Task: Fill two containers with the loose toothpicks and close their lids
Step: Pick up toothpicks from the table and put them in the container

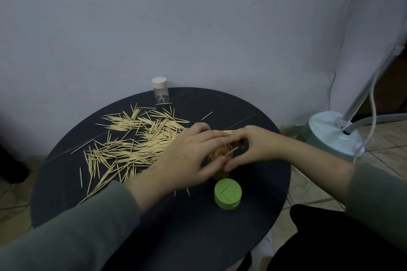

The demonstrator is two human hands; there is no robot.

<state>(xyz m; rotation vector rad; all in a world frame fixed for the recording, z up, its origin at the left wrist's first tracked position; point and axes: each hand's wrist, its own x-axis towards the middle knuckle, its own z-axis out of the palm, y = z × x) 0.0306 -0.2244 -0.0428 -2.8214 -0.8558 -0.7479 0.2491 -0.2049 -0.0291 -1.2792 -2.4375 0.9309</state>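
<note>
Toothpicks [132, 145]: loose heap on the counter [253, 215], left of both hands.
Open jar [220, 156]: packed with toothpicks, between the hands.
Left hand [189, 156]: fingers curled around the jar.
Right hand [255, 147]: pinching toothpicks at the jar's mouth.
Green lid [228, 196]: just in front of the jar.
Capped jar [160, 90]: far edge, well apart.

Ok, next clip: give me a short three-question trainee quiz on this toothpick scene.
1. True or false: the green lid is on its container.
2. Where does the white-capped container stand? A) far edge of the table B) beside the green lid C) on the floor
3. What are the left hand and right hand gathered around?

Key: 1 false, it lies on the table. 2 A. 3 the open container packed with toothpicks.
</note>
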